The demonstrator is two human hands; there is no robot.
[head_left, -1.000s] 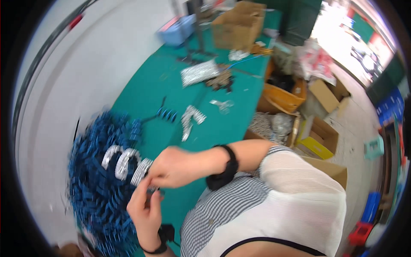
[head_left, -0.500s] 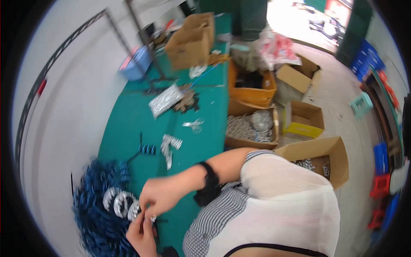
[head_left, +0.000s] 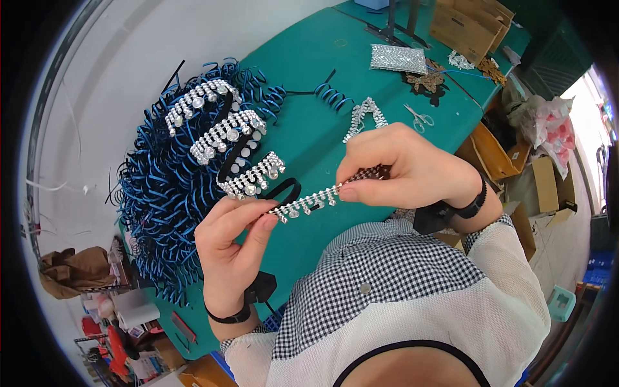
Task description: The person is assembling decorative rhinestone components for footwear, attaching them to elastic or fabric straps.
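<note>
Between my two hands a silver rhinestone trim (head_left: 306,205) with dangling drops is stretched out above the green table (head_left: 303,116). My left hand (head_left: 225,248) pinches one end, next to a looped black band (head_left: 287,188). The other end is gripped between the thumb and fingers of my right hand (head_left: 412,171), which partly hide it. Left of my hands lies a big pile of blue and black coiled cords (head_left: 161,206). Several similar rhinestone bands (head_left: 229,137) on black straps rest on that pile. Beyond my right hand are a folded silver trim (head_left: 369,111) and small scissors (head_left: 419,120).
Farther back on the table are a silver packet (head_left: 398,59), a brown ornamental piece (head_left: 425,80) and a cardboard box (head_left: 467,29). More boxes (head_left: 548,184) stand on the floor at right. A red tool (head_left: 184,327) lies at the near left corner.
My view has swung left and down toward the pile. My hands, close together before, are now apart with the rhinestone trim drawn out between them.
</note>
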